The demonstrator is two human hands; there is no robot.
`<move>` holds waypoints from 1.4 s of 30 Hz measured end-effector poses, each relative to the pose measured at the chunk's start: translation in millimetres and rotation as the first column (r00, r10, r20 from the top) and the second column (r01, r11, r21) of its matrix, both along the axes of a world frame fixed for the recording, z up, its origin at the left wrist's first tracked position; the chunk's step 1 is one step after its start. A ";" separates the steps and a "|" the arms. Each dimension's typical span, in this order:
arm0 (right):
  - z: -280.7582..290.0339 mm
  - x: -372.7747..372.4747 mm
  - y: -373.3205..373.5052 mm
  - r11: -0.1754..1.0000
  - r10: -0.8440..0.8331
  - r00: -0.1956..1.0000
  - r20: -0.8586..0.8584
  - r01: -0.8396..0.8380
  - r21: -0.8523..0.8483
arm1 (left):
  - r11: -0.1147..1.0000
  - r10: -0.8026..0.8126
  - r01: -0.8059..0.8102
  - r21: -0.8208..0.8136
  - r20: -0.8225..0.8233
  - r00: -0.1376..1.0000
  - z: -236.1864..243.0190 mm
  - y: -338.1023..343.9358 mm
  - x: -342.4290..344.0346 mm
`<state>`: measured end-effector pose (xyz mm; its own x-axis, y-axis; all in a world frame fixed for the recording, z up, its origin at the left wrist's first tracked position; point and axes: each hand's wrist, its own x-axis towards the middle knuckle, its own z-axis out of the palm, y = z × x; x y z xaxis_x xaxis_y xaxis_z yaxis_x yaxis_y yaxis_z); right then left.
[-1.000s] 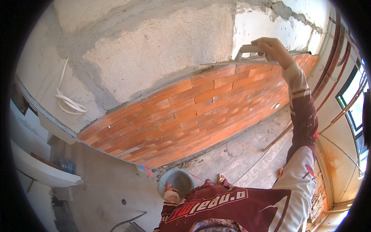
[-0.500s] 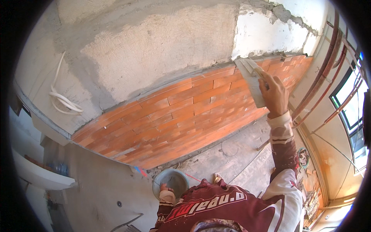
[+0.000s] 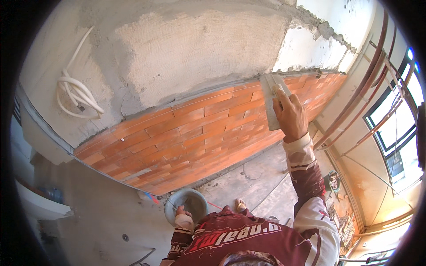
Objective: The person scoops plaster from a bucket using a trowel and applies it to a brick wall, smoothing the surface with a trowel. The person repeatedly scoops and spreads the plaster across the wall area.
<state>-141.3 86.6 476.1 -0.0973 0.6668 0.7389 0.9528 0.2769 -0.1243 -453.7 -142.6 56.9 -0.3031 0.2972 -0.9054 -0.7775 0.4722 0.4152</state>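
A flat metal trowel (image 3: 270,113) is in my right hand (image 3: 288,115), fingers closed round its handle. The blade lies at the seam where the top of the orange brickwork (image 3: 191,133) meets the rough plastered wall band (image 3: 199,48), with a thin string along the top courses. Low in the view my left hand (image 3: 183,212) has curled fingers at the near left of a blue-grey bucket (image 3: 199,200), apparently gripping it; the bucket's inside looks grey.
Looped white conduit (image 3: 84,99) hangs at the left. Rusty pipes (image 3: 355,99) cross at the right, beside a window (image 3: 390,128). A curved white ledge (image 3: 44,201) holds blue plastic containers. My foot (image 3: 239,205) stands on the dusty floor (image 3: 262,173) near a dark container (image 3: 333,181).
My right hand has brought the trowel down and leftward, turning its blade from nearly level to steeply angled across the top bricks. The view has shifted, with the bucket now slightly further left.
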 end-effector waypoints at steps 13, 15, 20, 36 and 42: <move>0.0 -106.5 -56.5 0.998 0.070 0.994 0.085 -0.070 -0.009 | 0.997 0.060 -0.064 0.035 0.114 0.992 -25.1 -15.0 -44.8; 1.6 -121.6 -64.8 0.995 0.100 0.988 0.115 -0.102 0.017 | 0.996 0.070 -0.077 0.043 0.139 0.988 -32.0 -19.2 -50.6; 3.7 -153.9 -84.8 0.986 0.158 0.975 0.158 -0.164 0.028 | 0.999 0.030 -0.032 0.020 0.085 0.996 -34.2 -21.1 -55.1; 9.5 -228.6 -140.6 0.923 0.385 0.890 0.246 -0.363 -0.130 | 0.969 0.244 -0.246 -0.003 0.149 0.958 -26.0 -34.6 -48.7; 2.4 -238.6 -149.5 0.876 0.480 0.862 0.161 -0.461 -0.146 | 0.980 0.185 -0.197 0.029 0.238 0.954 -31.4 -40.8 -53.0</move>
<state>-379.9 -62.9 478.5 -0.5465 0.5752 0.6086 0.7203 0.6936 -0.0088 -506.7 -183.4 25.5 -0.1415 0.3025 -0.9426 -0.9290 0.2883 0.2319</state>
